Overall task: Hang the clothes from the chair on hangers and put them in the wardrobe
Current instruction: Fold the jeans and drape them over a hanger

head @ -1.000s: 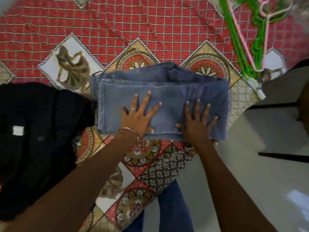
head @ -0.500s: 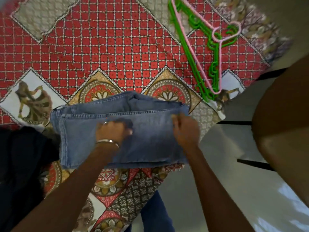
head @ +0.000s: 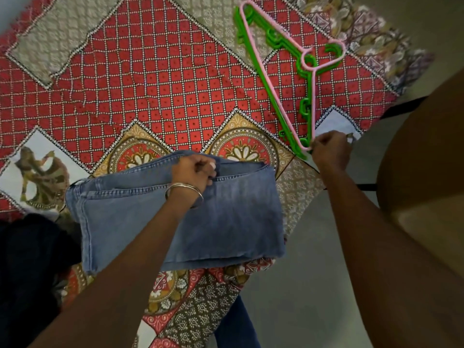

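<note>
Folded blue jeans [head: 233, 219] lie on the red patterned bedspread [head: 150, 79] near its front edge. My left hand [head: 194, 172] grips the far folded edge of the jeans, fingers curled into the cloth. My right hand [head: 330, 150] is off to the right, fingers curled round the near corner of a pink hanger [head: 281, 79]. The pink hanger rests on top of green hangers [head: 272, 89], stacked together on the bedspread at the upper right.
A black garment [head: 30, 267] lies at the left edge of the bed. A brown rounded piece of furniture [head: 426, 159] stands close on the right, over grey floor [head: 313, 285]. My blue-trousered leg [head: 236, 325] shows below the bed edge.
My right hand left the jeans and moved right to the pink hanger's corner. My left hand went from flat on the jeans to gripping their far edge. The view tilted up.
</note>
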Action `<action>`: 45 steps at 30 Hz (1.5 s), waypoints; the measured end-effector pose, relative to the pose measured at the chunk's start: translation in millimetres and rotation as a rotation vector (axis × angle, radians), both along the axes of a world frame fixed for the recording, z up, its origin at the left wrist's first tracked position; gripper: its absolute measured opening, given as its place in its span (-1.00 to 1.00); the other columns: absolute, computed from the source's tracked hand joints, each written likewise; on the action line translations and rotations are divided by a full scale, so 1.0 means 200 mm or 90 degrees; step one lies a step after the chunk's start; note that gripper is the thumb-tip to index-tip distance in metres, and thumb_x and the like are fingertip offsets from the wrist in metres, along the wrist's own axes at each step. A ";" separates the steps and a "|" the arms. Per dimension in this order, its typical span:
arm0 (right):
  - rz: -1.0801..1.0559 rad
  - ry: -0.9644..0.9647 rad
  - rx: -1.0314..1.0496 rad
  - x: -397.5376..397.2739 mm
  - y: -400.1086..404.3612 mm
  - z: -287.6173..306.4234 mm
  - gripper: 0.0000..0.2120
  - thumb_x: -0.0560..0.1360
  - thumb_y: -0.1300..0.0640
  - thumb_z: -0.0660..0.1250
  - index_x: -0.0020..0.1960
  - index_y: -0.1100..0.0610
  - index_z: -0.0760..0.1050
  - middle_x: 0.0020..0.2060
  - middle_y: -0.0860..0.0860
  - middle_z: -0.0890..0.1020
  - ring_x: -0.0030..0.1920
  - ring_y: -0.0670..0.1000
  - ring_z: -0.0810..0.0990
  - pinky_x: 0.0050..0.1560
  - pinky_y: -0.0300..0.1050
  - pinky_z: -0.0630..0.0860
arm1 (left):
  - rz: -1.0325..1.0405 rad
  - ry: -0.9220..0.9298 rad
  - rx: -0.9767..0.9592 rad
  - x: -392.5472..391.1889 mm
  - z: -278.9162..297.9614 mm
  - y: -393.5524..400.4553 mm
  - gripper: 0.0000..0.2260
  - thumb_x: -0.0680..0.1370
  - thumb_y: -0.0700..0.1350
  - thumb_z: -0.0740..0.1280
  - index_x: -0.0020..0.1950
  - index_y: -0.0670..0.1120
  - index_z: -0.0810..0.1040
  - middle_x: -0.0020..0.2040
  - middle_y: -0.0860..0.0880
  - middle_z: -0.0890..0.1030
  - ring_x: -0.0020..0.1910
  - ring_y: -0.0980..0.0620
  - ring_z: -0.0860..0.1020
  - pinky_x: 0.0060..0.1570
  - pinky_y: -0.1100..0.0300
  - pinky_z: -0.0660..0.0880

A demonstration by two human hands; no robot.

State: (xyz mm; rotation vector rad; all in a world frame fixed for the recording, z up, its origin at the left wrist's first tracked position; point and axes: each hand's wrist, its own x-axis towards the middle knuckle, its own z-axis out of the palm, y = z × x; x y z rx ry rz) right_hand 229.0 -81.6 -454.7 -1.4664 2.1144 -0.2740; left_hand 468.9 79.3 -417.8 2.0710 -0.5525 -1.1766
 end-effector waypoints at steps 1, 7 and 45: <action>0.007 -0.005 -0.007 -0.02 0.00 0.00 -0.89 0.46 0.24 0.37 -0.04 0.16 0.62 -0.02 0.17 0.66 0.11 0.19 0.57 0.04 -0.06 0.50 | 0.014 0.013 -0.003 -0.01 0.00 -0.01 -0.92 0.56 -0.33 0.29 -0.04 -0.28 0.58 -0.33 -0.10 0.57 -0.53 0.21 0.50 -0.46 0.34 0.48; 0.120 -0.002 0.018 -0.05 0.06 -0.02 -0.82 0.43 0.24 0.42 -0.01 0.33 0.60 -0.10 0.25 0.65 -0.05 0.22 0.61 -0.19 -0.16 0.37 | 0.038 0.019 0.017 -0.06 0.05 -0.01 -0.92 0.57 -0.26 0.30 -0.05 -0.22 0.59 -0.32 -0.09 0.60 -0.59 0.22 0.46 -0.56 0.40 0.37; 0.125 -0.212 -0.097 0.21 1.73 0.36 -0.77 0.42 0.02 0.45 -0.04 0.17 0.59 -0.17 -0.02 0.58 -0.16 -0.13 0.52 -0.21 -0.36 0.32 | 0.220 0.284 -0.168 0.19 0.40 0.95 -0.79 0.62 -0.15 0.23 0.23 -0.11 0.54 0.01 -0.03 0.65 -0.18 -0.05 0.67 -0.18 0.02 0.64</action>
